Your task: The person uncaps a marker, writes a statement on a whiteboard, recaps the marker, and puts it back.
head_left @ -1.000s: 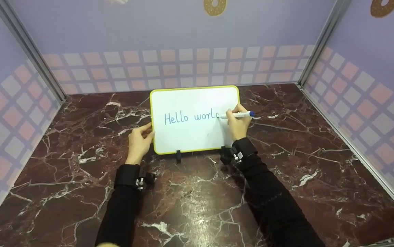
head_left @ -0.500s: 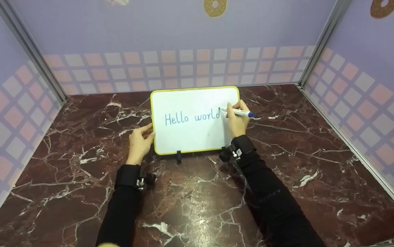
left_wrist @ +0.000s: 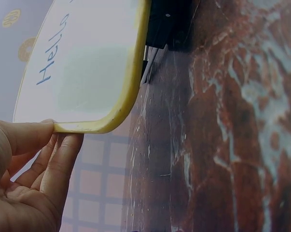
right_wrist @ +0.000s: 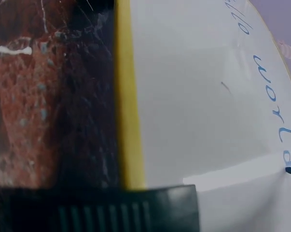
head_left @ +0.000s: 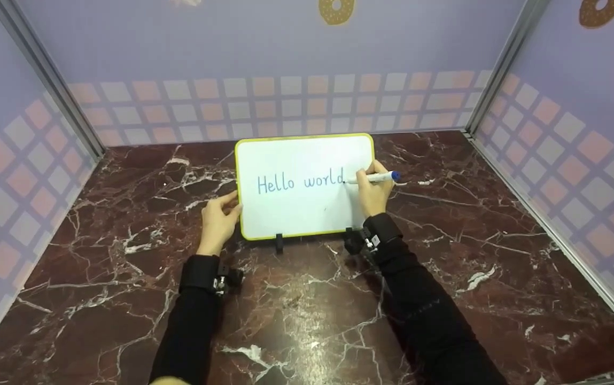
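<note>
A small whiteboard (head_left: 290, 214) with a yellow frame leans upright on a black stand, and "Hello world" is written on it in blue. My left hand (head_left: 217, 224) pinches its left edge; in the left wrist view the thumb (left_wrist: 32, 137) lies on the front and the fingers go behind the frame. In my right hand (head_left: 374, 195) is a white marker (head_left: 379, 177) with a blue end, gripped between thumb and fingers. Its dark tip (right_wrist: 290, 170) is at the foot of the "d" in the right wrist view, where the right hand itself is out of sight.
The stand's black foot (head_left: 279, 244) juts out under the board's lower edge. All of this stands on a dark red marbled tabletop (head_left: 125, 299), with a purple checked wall (head_left: 285, 53) behind and more panels on both sides.
The marker tip has finished the "d": it rose to the top of the letter, then came down the stem to the baseline. The left hand and board have stayed in place.
</note>
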### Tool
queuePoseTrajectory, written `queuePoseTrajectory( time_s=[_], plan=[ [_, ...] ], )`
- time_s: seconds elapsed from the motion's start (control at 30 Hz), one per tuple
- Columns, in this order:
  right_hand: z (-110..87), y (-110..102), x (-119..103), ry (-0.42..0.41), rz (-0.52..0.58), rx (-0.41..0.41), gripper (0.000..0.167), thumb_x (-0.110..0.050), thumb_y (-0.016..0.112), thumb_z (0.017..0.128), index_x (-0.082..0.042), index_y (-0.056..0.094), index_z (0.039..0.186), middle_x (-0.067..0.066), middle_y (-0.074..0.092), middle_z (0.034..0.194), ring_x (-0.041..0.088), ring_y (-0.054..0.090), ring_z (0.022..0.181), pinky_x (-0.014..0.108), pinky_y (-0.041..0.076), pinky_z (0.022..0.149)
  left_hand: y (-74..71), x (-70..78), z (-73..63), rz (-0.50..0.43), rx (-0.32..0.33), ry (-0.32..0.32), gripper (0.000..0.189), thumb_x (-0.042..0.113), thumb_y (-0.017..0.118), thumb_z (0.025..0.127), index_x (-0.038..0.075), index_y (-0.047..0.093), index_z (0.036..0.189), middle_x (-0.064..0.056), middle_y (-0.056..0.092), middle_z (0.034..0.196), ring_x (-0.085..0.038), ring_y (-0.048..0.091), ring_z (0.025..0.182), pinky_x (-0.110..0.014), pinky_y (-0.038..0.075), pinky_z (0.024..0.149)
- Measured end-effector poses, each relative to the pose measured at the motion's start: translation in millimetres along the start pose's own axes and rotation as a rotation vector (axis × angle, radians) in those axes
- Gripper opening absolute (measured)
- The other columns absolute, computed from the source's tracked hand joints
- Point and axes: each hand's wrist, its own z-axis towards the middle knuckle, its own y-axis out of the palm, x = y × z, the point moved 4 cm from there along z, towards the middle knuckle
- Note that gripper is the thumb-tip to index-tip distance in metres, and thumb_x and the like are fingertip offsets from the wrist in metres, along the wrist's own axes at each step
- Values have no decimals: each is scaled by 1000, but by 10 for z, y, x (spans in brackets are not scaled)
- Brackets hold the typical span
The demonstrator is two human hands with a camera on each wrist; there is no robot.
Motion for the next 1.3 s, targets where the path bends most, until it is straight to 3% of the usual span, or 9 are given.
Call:
queuePoseTrajectory(
  time_s=[0.3,0.47,0.6,0.77,0.93,1.03,1.3],
  plan=[
    [112,-50,178,39,157,26,37,11,56,87,-8,40,60,-6,44,49,5,43,42,14,32,43,2,-18,9,2,-10,-11,41,0,58,97,-1,56,137,-27,65,123,-38,68,108,-39,61,89],
    [174,-34,401,28,141,35,38,4,61,90,-14,43,62,-3,50,49,8,49,42,16,34,42,2,-13,-7,5,-9,-7,40,0,59,96,-2,57,136,-27,65,122,-37,68,107,-39,61,88],
    [181,-37,392,35,116,32,36,3,62,90,-9,44,62,7,52,50,13,50,43,16,35,42,5,-8,-3,-10,-6,-4,40,-1,59,96,-2,57,136,-28,66,120,-38,69,105,-40,61,88],
    [148,-60,213,41,109,11,34,10,57,87,0,40,60,4,47,47,12,47,41,15,32,42,1,-3,2,-24,-12,-3,40,-1,57,97,-3,56,137,-29,65,122,-39,68,107,-39,61,89],
    [107,-83,83,22,43,27,37,12,55,82,-6,36,56,-9,38,47,-1,35,43,13,23,43,-5,-3,-1,-12,-8,-8,40,0,58,97,-3,56,137,-28,64,123,-38,68,109,-39,60,89],
    [94,-91,71,6,19,39,37,12,55,80,-9,35,56,-11,34,49,-3,29,46,14,19,45,-4,-11,-5,-8,-6,-13,40,-1,58,97,-3,56,137,-27,65,123,-37,68,108,-38,61,88],
    [82,-125,123,-14,79,49,40,15,53,81,-8,31,58,-10,25,53,-2,19,49,16,15,50,5,-13,-1,-5,-8,-20,40,0,58,97,-1,56,137,-27,65,121,-37,68,108,-38,61,89]
  ],
)
